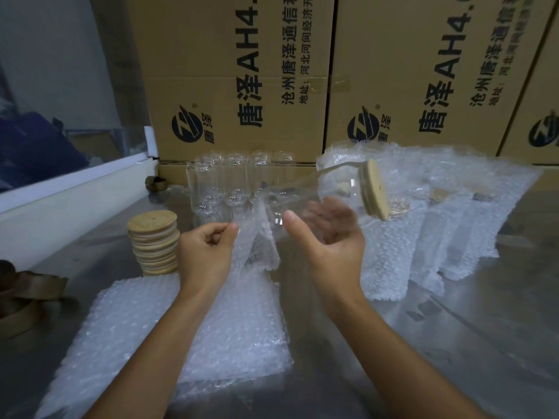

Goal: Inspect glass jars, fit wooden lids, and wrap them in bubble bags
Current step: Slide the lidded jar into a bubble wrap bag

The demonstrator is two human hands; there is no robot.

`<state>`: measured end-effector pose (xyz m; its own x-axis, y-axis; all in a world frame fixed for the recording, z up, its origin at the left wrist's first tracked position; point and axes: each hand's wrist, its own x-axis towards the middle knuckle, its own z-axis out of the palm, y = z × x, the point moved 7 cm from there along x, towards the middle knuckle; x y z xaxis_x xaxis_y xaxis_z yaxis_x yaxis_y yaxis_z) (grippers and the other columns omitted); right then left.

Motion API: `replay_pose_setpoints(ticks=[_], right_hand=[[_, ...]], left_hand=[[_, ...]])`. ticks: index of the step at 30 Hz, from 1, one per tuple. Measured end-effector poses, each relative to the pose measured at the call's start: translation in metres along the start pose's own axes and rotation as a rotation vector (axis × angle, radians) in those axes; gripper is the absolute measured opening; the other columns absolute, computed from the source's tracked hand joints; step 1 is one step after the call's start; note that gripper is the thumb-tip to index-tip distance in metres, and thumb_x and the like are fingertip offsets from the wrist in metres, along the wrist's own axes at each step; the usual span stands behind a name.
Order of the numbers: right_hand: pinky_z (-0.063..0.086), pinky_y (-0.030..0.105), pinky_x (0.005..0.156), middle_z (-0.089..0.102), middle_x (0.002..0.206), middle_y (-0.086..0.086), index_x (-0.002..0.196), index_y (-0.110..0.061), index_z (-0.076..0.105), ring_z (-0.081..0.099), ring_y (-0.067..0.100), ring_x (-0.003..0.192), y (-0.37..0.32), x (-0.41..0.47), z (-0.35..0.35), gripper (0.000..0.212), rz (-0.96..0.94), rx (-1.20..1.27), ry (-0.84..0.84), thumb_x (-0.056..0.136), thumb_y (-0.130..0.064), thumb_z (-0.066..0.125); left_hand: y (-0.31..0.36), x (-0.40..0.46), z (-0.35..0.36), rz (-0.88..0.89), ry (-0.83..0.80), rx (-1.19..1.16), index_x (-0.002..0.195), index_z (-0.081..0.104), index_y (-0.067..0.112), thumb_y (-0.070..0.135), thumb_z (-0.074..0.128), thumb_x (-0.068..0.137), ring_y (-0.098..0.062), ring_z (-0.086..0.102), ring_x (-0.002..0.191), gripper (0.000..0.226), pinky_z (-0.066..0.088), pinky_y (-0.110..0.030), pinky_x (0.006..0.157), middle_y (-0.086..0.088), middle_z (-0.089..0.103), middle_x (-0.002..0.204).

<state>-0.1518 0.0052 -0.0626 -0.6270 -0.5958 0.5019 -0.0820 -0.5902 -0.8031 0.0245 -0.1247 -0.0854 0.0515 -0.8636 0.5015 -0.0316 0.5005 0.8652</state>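
Flat bubble bags (193, 337) sit stacked at the bench's (453, 343) near edge, right under both forearms. Left hand (205, 252) has its grip curled up, pinching the mouth of one bubble bag (257, 240) that's lifted off the pile. Right hand (329, 234) is palm-up, fingers relaxed, cradling a glass jar (317, 189) tilted sideways with its wooden lid (375, 189) already on. Spare lids (154, 243) are stacked toward the left, empty jars (233, 179) along the far edge by the cartons (242, 71).
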Motion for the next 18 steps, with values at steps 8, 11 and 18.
replay_pose_setpoints(ticks=[8,11,18], right_hand=[[0.048,0.04,0.104,0.07,0.125,0.008,0.117,-0.026,0.067,0.066,0.024,0.118,0.039,-0.008,0.015,0.08,0.408,0.07,-0.18,0.048,-0.061,0.087],[0.049,0.045,0.096,0.071,0.121,0.005,0.115,-0.031,0.062,0.069,0.023,0.108,0.051,-0.015,0.022,0.071,0.529,0.109,-0.309,0.053,-0.056,0.087],[0.058,0.044,0.086,0.073,0.12,0.012,0.114,-0.032,0.058,0.072,0.033,0.106,0.058,-0.016,0.022,0.054,0.503,0.204,-0.354,0.069,-0.028,0.089]], left_hand=[[0.003,-0.003,0.004,-0.041,-0.047,-0.072,0.086,0.077,0.015,0.012,0.074,0.089,-0.001,0.058,0.057,0.005,0.048,-0.017,0.057,0.0,0.07,0.07],[-0.001,-0.003,0.004,-0.101,-0.048,-0.125,0.09,0.075,0.009,0.016,0.072,0.09,0.001,0.053,0.051,0.008,0.044,-0.016,0.053,0.0,0.067,0.065],[-0.003,-0.002,0.006,-0.167,-0.038,-0.185,0.087,0.074,0.012,0.016,0.071,0.091,0.003,0.047,0.042,0.006,0.04,-0.012,0.045,0.013,0.058,0.047]])
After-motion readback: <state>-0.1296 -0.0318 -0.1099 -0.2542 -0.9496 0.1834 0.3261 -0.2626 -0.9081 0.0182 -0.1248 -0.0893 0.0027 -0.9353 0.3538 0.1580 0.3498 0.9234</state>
